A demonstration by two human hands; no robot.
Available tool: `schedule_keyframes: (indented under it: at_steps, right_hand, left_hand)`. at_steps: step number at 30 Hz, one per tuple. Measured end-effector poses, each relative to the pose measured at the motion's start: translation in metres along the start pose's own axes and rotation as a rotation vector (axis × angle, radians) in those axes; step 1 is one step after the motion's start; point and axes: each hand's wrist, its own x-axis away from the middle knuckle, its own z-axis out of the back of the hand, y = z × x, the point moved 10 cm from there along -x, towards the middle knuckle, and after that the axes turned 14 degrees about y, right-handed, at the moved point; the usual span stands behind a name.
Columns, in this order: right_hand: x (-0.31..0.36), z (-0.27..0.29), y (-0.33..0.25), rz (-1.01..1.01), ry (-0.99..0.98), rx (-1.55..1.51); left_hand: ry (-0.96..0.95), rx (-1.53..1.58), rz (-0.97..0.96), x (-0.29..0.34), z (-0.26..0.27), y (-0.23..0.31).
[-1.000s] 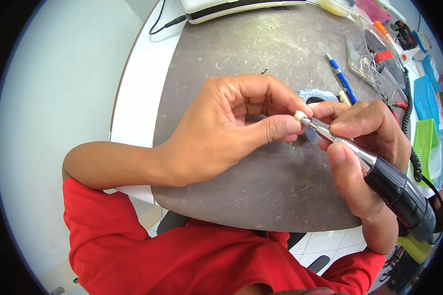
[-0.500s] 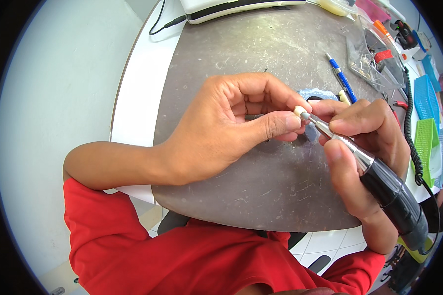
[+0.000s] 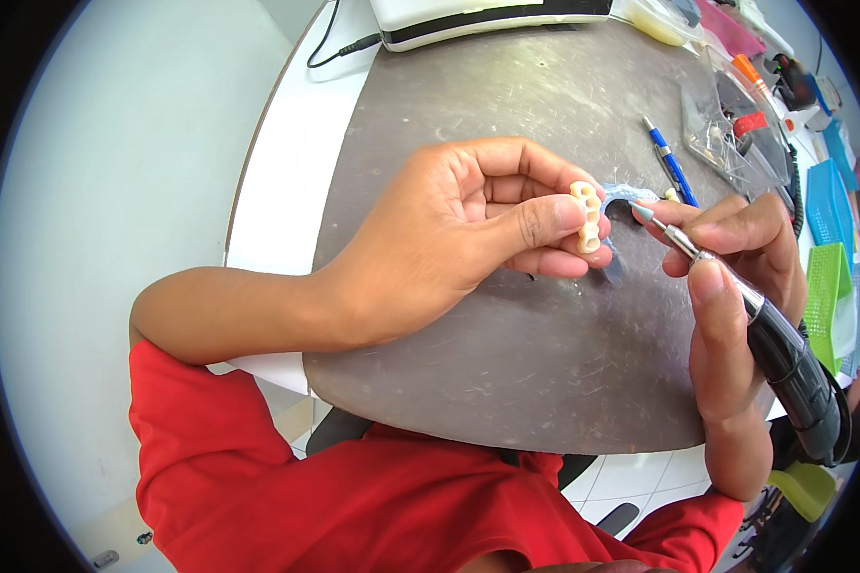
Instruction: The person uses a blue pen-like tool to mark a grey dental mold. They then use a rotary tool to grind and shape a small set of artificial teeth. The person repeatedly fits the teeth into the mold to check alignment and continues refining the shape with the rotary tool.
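Between thumb and fingers, my left hand (image 3: 492, 215) pinches a cream dental bridge (image 3: 588, 218), a short row of several joined tooth units with hollows facing up. My right hand (image 3: 750, 258) grips a black and silver rotary handpiece (image 3: 784, 353) like a pen. Its pale grey-blue pointed bit (image 3: 643, 212) sits just right of the bridge, apart from it. Behind both hands lies a light blue arch-shaped dental model (image 3: 631, 194) on the bench, partly hidden by my fingers. A small cream piece (image 3: 672, 195) rests beside it.
A blue mechanical pencil (image 3: 671, 160) lies on the scratched grey bench (image 3: 468, 382). Beyond it stands a clear box of small parts (image 3: 726, 134). Blue (image 3: 827, 210) and green baskets (image 3: 825, 296) line the right side. A white device (image 3: 487, 19) with a cable stands at the back.
The handpiece has drawn back right, taking its bit off the bridge. My left hand has turned the bridge, so its row of hollows now shows.
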Motion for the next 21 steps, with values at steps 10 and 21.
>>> schedule_keyframes:
  at_steps: [10,21]
  right_hand:
    - [0.0007,-0.004,-0.0004,0.0,-0.025,-0.02]
    - [0.0015,-0.0093,0.0017,0.011,-0.088,-0.04]
  left_hand:
    - [-0.02,0.016,0.001,0.0009,-0.0016,-0.0003]
    - [-0.016,-0.019,-0.033,0.0022,-0.0008,-0.0003]
